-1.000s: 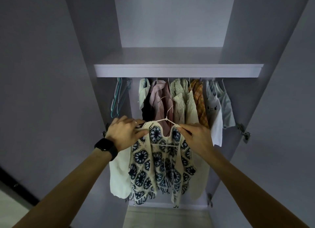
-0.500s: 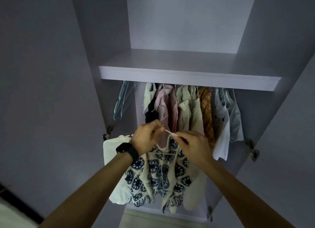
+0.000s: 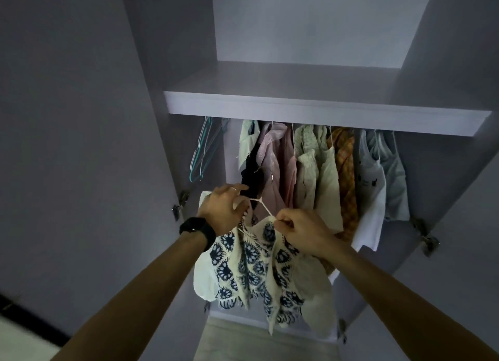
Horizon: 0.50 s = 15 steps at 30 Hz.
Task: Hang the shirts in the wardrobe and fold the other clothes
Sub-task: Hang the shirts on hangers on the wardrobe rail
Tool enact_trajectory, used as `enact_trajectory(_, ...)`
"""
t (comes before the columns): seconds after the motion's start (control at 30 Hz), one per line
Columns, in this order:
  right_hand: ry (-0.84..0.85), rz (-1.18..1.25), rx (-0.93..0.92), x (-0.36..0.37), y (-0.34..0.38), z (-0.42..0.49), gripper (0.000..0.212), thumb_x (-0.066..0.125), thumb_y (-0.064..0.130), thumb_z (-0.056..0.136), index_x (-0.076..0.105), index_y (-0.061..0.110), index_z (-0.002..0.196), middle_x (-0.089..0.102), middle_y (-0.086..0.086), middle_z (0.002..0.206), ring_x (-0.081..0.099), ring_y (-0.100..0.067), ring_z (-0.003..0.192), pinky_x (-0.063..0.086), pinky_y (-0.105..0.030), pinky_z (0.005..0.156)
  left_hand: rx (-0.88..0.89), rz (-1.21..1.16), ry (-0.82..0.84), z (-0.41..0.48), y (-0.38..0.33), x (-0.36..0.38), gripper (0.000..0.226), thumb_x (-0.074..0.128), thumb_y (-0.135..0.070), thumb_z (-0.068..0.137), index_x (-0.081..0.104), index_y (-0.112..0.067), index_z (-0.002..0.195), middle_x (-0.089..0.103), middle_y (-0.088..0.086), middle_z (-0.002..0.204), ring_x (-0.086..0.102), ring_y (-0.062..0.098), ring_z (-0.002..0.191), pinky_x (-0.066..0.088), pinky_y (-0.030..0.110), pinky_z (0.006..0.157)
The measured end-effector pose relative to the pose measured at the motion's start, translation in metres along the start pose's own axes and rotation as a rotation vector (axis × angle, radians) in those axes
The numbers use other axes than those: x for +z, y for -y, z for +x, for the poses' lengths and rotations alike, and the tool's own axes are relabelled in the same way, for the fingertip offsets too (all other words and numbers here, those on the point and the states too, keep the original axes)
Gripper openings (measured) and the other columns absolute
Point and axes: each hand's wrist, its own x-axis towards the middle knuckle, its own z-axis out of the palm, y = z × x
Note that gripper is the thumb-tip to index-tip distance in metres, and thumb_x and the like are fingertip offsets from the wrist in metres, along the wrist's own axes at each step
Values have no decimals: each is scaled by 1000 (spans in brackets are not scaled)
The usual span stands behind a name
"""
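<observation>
We face an open grey wardrobe [image 3: 310, 22] in dim light. Its shelf [image 3: 324, 112] runs above a row of hung shirts [image 3: 318, 171], with empty hangers [image 3: 202, 152] at the left end. In front of those clothes we hold the cream-and-navy crochet shirt [image 3: 256, 266] on a white hanger [image 3: 263, 202], whose hook hangs free before a pink shirt [image 3: 272, 158]. Our left grip [image 3: 224, 209], black watch [image 3: 197, 229] at the wrist, curls round the hanger's left arm. Our right grip [image 3: 299, 231] pinches the crochet shirt's neckline at the hanger's right arm.

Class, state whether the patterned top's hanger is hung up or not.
Not hung: the hanger has its hook free, catching nothing; left hand and right hand hold it.
</observation>
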Motion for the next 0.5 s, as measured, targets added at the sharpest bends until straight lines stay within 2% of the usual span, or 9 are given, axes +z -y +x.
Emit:
enact_trajectory(0.13, -7, 128, 174, 26, 27, 24, 24, 59, 28, 99, 60, 21, 76, 60, 5, 69, 58, -13, 69, 49, -35, 72, -135, 335, 79, 3, 46, -19, 51, 46, -36, 99, 39, -30, 149, 38, 2, 153, 34, 27, 139, 25, 48, 116)
enact_trajectory(0.23, -69, 233, 283, 44, 54, 53, 19, 57, 32, 99, 67, 18, 91, 69, 2, 83, 64, -14, 80, 50, -33, 78, -94, 550, 54, 10, 78, -35, 55, 41, -30, 97, 35, -25, 151, 33, 6, 156, 27, 29, 143, 9, 55, 121)
enact_trajectory(0.37, -131, 348, 458, 74, 79, 106, 19, 56, 36, 98, 67, 21, 102, 70, -2, 93, 67, -21, 89, 51, -31, 79, -94, 813, 66, 33, 103, -61, 58, 39, -24, 99, 27, -22, 155, 14, 11, 163, -2, 30, 153, -12, 60, 119)
enact_trajectory(0.43, -162, 377, 500, 87, 82, 137, 19, 56, 37, 97, 68, 22, 101, 71, -3, 94, 69, -25, 91, 55, -35, 83, -82, 933, 63, 48, 108, -68, 60, 35, -25, 100, 19, -20, 157, 6, 11, 166, -9, 31, 153, -16, 62, 117)
enact_trajectory(0.5, -172, 351, 532, 93, 82, 164, 22, 54, 36, 98, 68, 22, 106, 72, -3, 101, 67, -25, 98, 54, -33, 86, -69, 1029, 43, 61, 111, -73, 64, 33, -31, 100, 13, -19, 159, 1, 12, 166, -13, 33, 152, -20, 63, 114)
